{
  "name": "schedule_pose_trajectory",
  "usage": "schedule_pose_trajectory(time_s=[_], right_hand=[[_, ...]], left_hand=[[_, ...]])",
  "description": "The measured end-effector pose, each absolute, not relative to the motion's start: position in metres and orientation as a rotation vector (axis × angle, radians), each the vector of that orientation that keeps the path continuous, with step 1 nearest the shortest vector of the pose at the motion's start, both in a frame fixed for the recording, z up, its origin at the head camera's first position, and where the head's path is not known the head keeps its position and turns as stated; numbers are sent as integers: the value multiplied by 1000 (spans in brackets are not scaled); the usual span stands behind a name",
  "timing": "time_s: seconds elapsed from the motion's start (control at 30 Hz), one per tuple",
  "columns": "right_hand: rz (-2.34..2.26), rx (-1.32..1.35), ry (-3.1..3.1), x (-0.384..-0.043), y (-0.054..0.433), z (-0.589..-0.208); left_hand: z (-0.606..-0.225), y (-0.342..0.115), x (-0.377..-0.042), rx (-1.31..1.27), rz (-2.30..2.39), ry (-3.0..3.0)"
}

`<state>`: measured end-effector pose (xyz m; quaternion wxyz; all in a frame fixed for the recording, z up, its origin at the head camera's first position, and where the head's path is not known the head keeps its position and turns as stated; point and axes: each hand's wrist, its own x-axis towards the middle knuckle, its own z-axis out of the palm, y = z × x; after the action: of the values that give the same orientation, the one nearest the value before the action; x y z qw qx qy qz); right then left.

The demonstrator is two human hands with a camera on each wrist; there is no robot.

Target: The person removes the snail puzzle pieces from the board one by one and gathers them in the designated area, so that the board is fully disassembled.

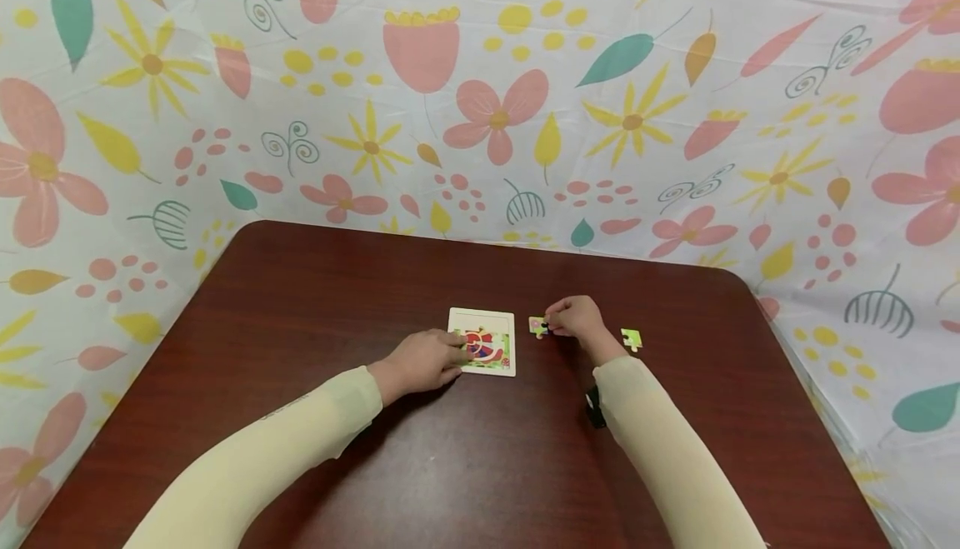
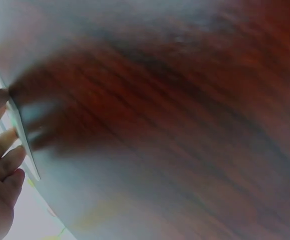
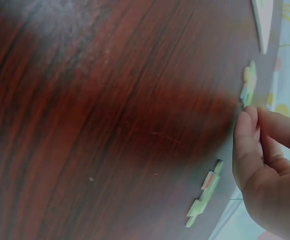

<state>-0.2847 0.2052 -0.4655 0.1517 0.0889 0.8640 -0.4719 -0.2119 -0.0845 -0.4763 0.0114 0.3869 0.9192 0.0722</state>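
Observation:
A small picture puzzle in a white-framed board (image 1: pixel 482 312) lies on the table, its red and green picture partly covered by fingers. My left hand (image 1: pixel 426 361) rests on the board's left side, fingers reaching over the picture. In the left wrist view, fingertips (image 2: pixel 15 150) lie along the board's thin pale edge (image 2: pixel 22 127). Just right of the board, my right hand (image 1: pixel 576 317) pinches the edge of a puzzle piece (image 1: pixel 537 326) with a pink and green print. From the right wrist view, thumb and finger meet at the end of that piece (image 3: pixel 250 82).
Another green puzzle piece (image 1: pixel 632 338) lies to the right of my right hand, near the wrist. The dark brown wooden table (image 1: pixel 352 282) runs back to a white cloth (image 1: pixel 495 49) printed with flowers and leaves. A black device (image 1: pixel 595 407) sits at my right wrist.

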Motion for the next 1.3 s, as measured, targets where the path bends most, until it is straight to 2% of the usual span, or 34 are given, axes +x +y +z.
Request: schedule_pose_trajectory(time_s=[0.5,1.17,1.3], right_hand=[[-1480,163,2348,-272,180,-454],[-1405,145,2386,-265,151,-469],[-1299,46,2463,-265,151,-468]], left_hand=[[-470,-83,-215,1146,186,2849],[-478,-73,-212,1297,204,2857],[-478,-71,-213,1290,205,2831]])
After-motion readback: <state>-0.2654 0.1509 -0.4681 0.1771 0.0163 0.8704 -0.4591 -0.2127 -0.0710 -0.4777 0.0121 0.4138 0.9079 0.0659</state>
